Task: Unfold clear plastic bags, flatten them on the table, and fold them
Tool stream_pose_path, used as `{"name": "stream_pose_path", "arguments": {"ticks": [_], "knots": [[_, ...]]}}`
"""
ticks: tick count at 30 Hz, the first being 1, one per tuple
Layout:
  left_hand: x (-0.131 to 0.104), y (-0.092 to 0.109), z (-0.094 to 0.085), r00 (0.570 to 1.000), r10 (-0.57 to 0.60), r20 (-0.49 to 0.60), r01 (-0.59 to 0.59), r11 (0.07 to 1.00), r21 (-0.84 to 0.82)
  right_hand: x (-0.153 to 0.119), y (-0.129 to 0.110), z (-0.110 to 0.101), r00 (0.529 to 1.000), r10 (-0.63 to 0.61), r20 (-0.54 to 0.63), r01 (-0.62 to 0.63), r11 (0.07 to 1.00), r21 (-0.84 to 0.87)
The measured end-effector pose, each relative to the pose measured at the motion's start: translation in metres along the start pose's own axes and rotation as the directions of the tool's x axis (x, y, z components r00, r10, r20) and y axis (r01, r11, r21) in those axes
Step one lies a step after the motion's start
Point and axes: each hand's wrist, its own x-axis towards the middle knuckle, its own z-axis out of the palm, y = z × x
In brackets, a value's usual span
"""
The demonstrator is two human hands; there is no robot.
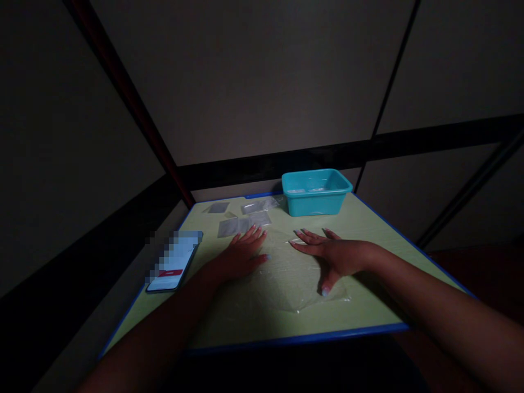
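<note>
A clear plastic sheet or bag lies on the pale green table, its edges catching the light. On its left side rests my left hand, palm down with the fingers spread. My right hand touches the right part of the plastic, fingers stretched out and thumb pointing toward me. Neither hand grips anything. Just beyond my left fingertips are several small transparent packets, flat on the table. Whether they hold anything I cannot tell.
A turquoise plastic basket stands at the back right, with something clear inside. At the left edge lies a phone with its screen lit. The table has a blue rim, and a panelled wall rises behind it.
</note>
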Motion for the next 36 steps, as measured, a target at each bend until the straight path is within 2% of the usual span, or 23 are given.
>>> {"name": "stream_pose_path", "arguments": {"ticks": [9,14,18,24,26,31,36], "knots": [[-0.0015,0.0036,-0.0036,0.999,-0.011,0.037,0.012,1.0,-0.021,-0.0002,-0.0001,0.001,1.0,-0.02,-0.018,0.02,1.0,0.018],[-0.0018,0.0038,-0.0018,1.0,-0.016,0.023,0.016,1.0,-0.01,0.0,0.0005,0.0018,1.0,-0.014,-0.016,0.014,1.0,0.013],[-0.0006,0.0026,0.0009,0.999,-0.024,-0.023,0.024,1.0,0.001,-0.0004,0.0005,0.0019,0.999,-0.027,-0.022,0.028,0.999,0.029],[-0.0009,0.0037,-0.0002,0.987,0.037,-0.156,-0.035,0.999,0.017,-0.0024,-0.0023,0.002,1.0,-0.015,-0.015,0.015,1.0,0.024],[-0.0018,0.005,-0.0013,0.988,0.065,-0.142,-0.065,0.998,0.007,-0.0028,-0.003,0.0023,1.0,-0.014,-0.009,0.014,1.0,0.017],[-0.0032,0.0048,-0.0003,0.997,0.075,-0.005,-0.075,0.997,-0.01,-0.0023,-0.0017,0.0033,0.999,-0.038,-0.009,0.039,0.998,0.039],[-0.0022,0.0035,0.0017,0.997,0.071,0.007,-0.071,0.997,-0.016,-0.0027,-0.0013,0.0028,0.999,-0.044,-0.006,0.044,0.999,0.027]]}}
